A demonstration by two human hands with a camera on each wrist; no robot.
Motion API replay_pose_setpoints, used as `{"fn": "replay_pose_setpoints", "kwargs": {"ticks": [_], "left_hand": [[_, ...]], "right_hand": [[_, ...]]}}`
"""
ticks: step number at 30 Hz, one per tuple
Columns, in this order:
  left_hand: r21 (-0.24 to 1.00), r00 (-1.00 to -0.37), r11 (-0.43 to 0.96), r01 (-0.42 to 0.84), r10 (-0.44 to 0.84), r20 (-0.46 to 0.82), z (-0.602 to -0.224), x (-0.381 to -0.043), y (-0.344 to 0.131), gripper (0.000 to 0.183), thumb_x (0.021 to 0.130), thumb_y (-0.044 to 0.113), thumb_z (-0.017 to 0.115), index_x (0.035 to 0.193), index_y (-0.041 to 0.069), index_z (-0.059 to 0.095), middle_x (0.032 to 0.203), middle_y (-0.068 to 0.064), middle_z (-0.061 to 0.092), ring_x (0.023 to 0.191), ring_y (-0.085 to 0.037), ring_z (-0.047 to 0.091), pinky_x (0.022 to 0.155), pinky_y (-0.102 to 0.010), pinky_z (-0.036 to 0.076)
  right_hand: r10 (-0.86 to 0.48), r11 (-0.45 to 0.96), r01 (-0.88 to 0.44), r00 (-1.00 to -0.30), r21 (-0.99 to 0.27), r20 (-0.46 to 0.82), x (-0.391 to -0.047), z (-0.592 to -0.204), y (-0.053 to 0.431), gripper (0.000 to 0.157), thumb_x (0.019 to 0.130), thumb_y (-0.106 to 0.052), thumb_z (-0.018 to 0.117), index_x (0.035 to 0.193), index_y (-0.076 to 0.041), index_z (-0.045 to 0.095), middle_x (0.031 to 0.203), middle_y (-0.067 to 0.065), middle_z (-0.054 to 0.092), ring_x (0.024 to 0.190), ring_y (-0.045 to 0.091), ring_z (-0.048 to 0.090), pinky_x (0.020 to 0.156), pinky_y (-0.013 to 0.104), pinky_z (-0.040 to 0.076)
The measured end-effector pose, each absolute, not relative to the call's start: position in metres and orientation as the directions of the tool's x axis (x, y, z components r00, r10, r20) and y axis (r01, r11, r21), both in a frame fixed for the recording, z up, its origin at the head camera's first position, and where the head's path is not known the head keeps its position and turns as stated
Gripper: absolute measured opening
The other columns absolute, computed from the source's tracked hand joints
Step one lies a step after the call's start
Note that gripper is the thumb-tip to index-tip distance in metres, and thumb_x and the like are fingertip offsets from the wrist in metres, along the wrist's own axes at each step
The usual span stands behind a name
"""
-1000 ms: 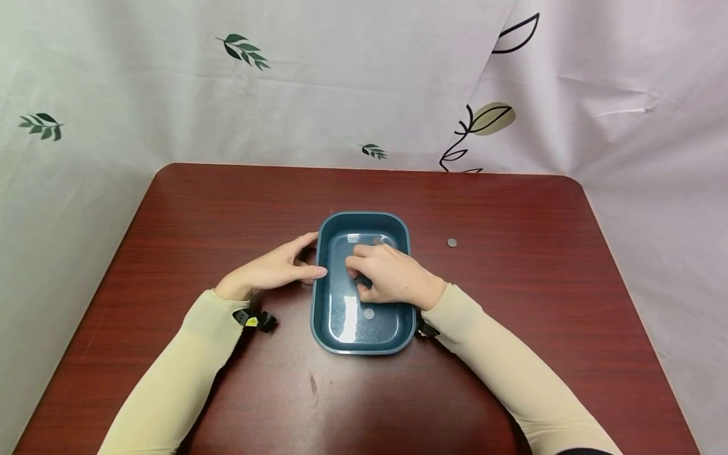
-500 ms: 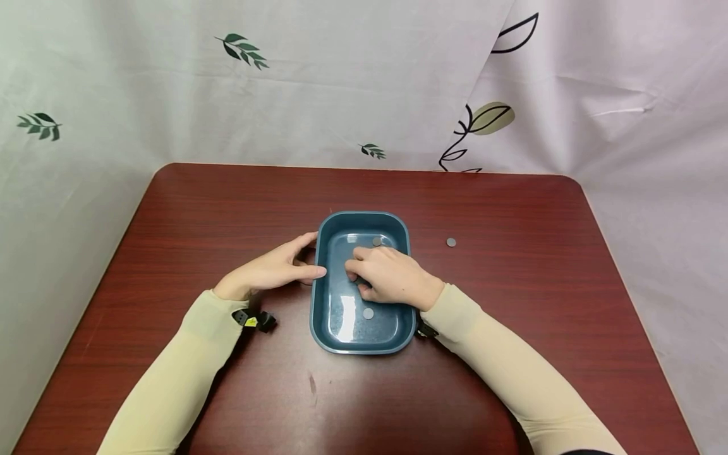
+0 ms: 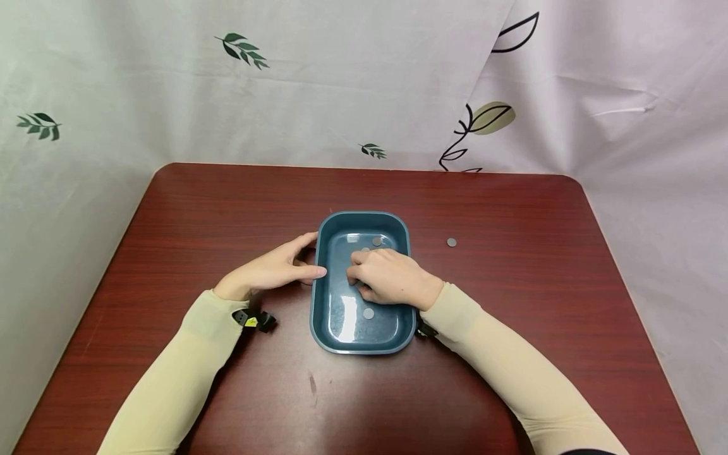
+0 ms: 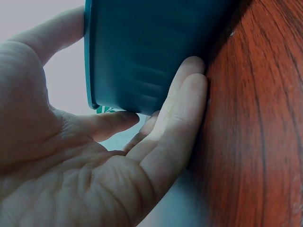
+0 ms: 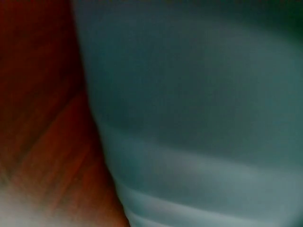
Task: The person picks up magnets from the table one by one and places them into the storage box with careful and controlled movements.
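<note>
A deep blue plastic tray lies on the table. My left hand holds its left side, thumb over the rim and fingers against the outer wall, which the left wrist view shows from below. Inside the tray, my right hand is lowered with curled fingers. Its fingertips are hidden under the hand, so I cannot tell whether they pinch anything. On the tray floor, one coin-like grey disc lies nearer me and another disc farther back. Part of a third disc peeks out beside the knuckles.
Another small grey disc lies on the reddish-brown wooden table, right of the tray. A pale curtain with leaf prints hangs behind the table. The right wrist view is blurred and filled mostly by the tray's outer wall.
The right hand has shifted slightly towards me and its thumb has drawn in under the fingers. A disc edge now shows behind the knuckles. The left hand and tray stay put.
</note>
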State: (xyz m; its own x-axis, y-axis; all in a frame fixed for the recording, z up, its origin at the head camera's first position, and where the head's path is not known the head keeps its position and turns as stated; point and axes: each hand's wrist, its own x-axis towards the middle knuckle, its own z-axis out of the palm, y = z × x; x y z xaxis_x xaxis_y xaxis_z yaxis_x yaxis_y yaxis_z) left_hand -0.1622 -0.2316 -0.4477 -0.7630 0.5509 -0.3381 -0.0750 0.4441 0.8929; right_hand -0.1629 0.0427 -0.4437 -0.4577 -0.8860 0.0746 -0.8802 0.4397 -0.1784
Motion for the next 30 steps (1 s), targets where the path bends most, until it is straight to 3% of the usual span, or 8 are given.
{"fn": "replay_pose_setpoints", "kwargs": {"ticks": [14,30], "left_hand": [[0.895,-0.758,0.44,-0.074,0.558,-0.337,-0.4481,-0.1627,-0.2318,0.086,0.1,0.033,0.071,0.166,0.021,0.017,0.159,-0.013,0.039,0.108,-0.025,0.075,0.092,-0.041,0.062],[0.894,-0.756,0.442,-0.078,0.558,-0.342,-0.4475,-0.162,-0.232,0.089,0.099,0.035,0.072,0.167,0.02,0.016,0.162,-0.013,0.034,0.11,-0.025,0.074,0.094,-0.041,0.061]], "right_hand": [[-0.899,0.419,-0.889,-0.435,-0.186,0.05,-0.1636,-0.4431,0.0424,0.009,0.092,-0.015,0.076,0.1,-0.02,0.076,0.093,-0.003,0.061,0.08,0.012,0.064,0.072,0.026,0.055],[-0.91,0.392,-0.904,-0.408,-0.169,0.074,-0.164,-0.4424,0.0426,0.012,0.089,-0.018,0.08,0.1,-0.019,0.077,0.093,-0.003,0.061,0.083,0.012,0.064,0.076,0.03,0.055]]}}
